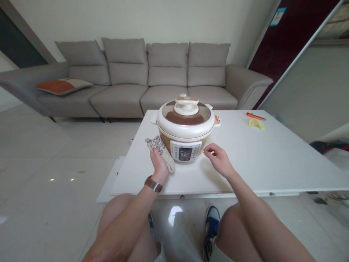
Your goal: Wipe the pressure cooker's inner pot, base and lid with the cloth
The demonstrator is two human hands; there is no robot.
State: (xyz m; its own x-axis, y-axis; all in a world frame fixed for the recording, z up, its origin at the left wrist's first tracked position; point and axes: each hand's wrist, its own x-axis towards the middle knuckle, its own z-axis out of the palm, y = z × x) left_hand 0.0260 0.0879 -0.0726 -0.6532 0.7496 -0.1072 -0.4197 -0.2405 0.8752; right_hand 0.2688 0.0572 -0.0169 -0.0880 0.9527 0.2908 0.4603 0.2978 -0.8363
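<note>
In front of me a white and gold electric pressure cooker (186,131) stands on the white table, its lid (187,112) on and its control panel (185,151) facing me. My left hand (159,162) grips a folded beige patterned cloth (165,154) against the cooker's left front side. Beside the panel's right edge is my right hand (216,157), thumb and fingers curled together close to the cooker wall. Whatever lies between those fingertips, if anything, is too small to make out. I cannot tell whether they touch the cooker.
Toward the table's back right lie an orange-handled knife or cutter (255,116) and a pale yellow crumpled piece (256,124). A grey sofa (163,96) with an orange and white cushion (64,86) stands behind the table (261,160). My knees are at its front edge.
</note>
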